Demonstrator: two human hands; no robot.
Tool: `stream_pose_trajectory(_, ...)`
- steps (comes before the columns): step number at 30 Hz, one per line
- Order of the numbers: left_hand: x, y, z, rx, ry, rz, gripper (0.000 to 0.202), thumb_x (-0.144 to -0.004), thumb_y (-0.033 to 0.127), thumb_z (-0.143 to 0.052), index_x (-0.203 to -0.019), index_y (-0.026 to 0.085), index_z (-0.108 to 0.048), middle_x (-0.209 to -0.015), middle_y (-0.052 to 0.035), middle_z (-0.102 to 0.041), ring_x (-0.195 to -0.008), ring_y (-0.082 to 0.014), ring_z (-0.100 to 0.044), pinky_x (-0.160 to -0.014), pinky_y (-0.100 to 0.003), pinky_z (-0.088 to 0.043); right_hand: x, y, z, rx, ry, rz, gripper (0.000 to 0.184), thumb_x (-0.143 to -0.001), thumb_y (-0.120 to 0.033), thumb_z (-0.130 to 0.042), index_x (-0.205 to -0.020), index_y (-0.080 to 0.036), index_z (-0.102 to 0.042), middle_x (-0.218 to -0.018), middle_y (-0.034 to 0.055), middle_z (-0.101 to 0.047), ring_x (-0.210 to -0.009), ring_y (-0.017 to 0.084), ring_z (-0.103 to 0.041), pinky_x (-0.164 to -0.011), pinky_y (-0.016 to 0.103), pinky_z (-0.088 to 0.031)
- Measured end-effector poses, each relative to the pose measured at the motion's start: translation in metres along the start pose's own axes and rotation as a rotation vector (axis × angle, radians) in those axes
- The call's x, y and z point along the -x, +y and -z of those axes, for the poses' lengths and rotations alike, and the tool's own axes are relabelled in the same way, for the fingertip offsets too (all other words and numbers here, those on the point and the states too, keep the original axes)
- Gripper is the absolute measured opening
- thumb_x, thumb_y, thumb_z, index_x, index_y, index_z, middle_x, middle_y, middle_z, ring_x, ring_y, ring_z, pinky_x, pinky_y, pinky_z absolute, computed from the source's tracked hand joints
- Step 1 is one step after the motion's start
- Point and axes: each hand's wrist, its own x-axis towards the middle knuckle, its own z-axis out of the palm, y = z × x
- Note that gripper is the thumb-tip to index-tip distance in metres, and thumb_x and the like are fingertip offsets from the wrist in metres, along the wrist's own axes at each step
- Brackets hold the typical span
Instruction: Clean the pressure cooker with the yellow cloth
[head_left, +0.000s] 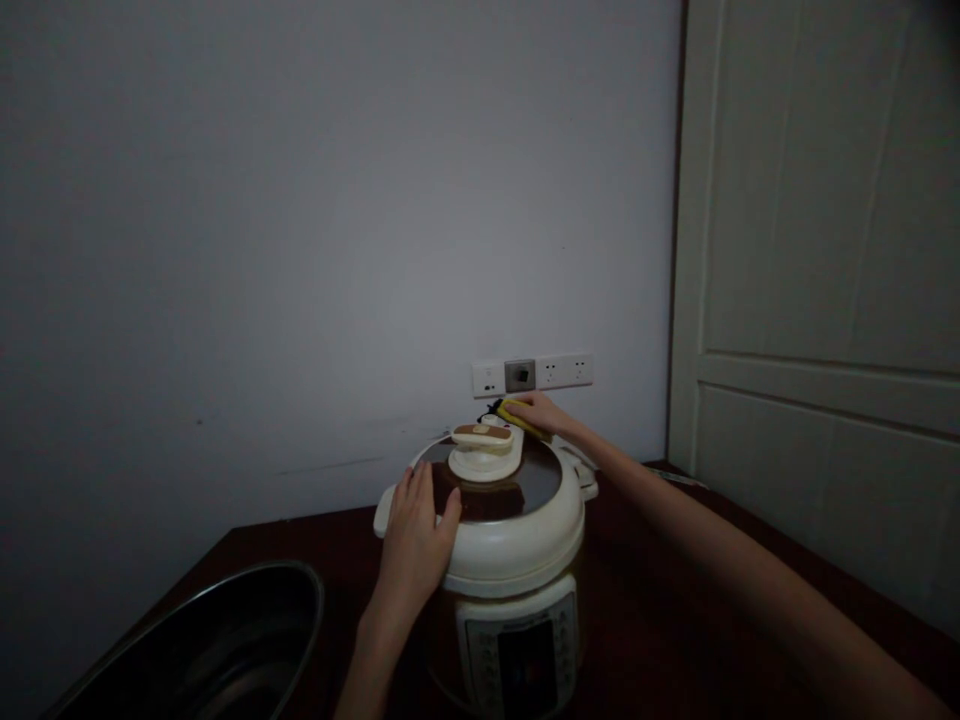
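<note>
A white and brown electric pressure cooker (502, 555) stands upright with its lid on. Resting on the lid's left front rim is my left hand (420, 520), its fingers spread and holding nothing. My right hand (544, 412) reaches to the back right of the lid, closed on a yellow cloth or sponge (519, 412) pressed near the rear edge. Which of the two it is, I cannot tell. Between my hands the lid's handle (482, 437) rises from a white base, with a brown strip on top. A button panel (525, 650) faces me on the cooker's front.
A large metal basin (311, 600) sits at the lower left of the dark red table (637, 610). Behind the cooker, wall sockets (553, 372) run along the grey wall. A pale panelled door (825, 250) stands on the right.
</note>
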Motion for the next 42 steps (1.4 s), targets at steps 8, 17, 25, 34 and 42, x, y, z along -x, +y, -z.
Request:
stream_pose_trajectory(8,0.000,-0.003,-0.002,0.007,0.030,-0.003,0.057,-0.085,0.044,-0.039,-0.126,0.006,-0.050,-0.134,-0.0196,-0.049,-0.130,-0.0297,-0.039,-0.109,-0.049,-0.030,-0.027,0.012,-0.016,-0.028,-0.219,-0.087,0.029,-0.086,-0.030,-0.046,-0.076,-0.011,-0.066,-0.067,0.0038,-0.065,-0.057,0.011,-0.053,-0.051,0.020,-0.040)
stream_pose_trajectory(17,0.000,-0.009,-0.007,0.019,0.086,-0.023,0.049,-0.085,0.042,-0.041,-0.124,0.014,-0.052,-0.132,-0.0137,-0.053,-0.128,-0.0277,-0.042,-0.107,-0.049,-0.032,-0.010,-0.002,-0.008,0.016,-0.201,0.034,0.024,-0.082,-0.030,-0.053,-0.066,-0.015,-0.063,-0.065,0.0001,-0.061,-0.060,0.010,-0.047,-0.055,0.020,-0.035)
stream_pose_trajectory(25,0.002,-0.008,-0.002,0.004,0.060,0.002,0.053,-0.086,0.044,-0.039,-0.126,0.011,-0.051,-0.133,-0.0155,-0.051,-0.129,-0.0275,-0.041,-0.108,-0.049,-0.032,-0.028,0.017,-0.020,-0.189,-0.336,-0.100,0.030,-0.085,-0.030,-0.041,-0.075,-0.013,-0.063,-0.071,0.0053,-0.066,-0.062,0.013,-0.058,-0.056,0.021,-0.045)
stream_pose_trajectory(34,0.001,-0.009,-0.004,-0.018,0.069,-0.020,0.052,-0.086,0.043,-0.038,-0.124,0.010,-0.053,-0.132,-0.0160,-0.052,-0.128,-0.0287,-0.042,-0.107,-0.050,-0.033,-0.005,0.034,-0.005,-0.082,-0.185,-0.199,0.026,-0.082,-0.027,-0.046,-0.068,-0.012,-0.062,-0.063,0.0054,-0.064,-0.056,0.014,-0.053,-0.052,0.024,-0.040)
stream_pose_trajectory(42,0.001,-0.007,-0.004,-0.033,0.057,-0.023,0.056,-0.087,0.042,-0.036,-0.124,0.004,-0.052,-0.132,-0.0187,-0.052,-0.127,-0.0296,-0.043,-0.107,-0.050,-0.033,-0.001,-0.008,-0.002,0.019,-0.145,0.057,0.027,-0.080,-0.030,-0.050,-0.061,-0.014,-0.060,-0.056,-0.0011,-0.053,-0.053,0.010,-0.042,-0.051,0.022,-0.031)
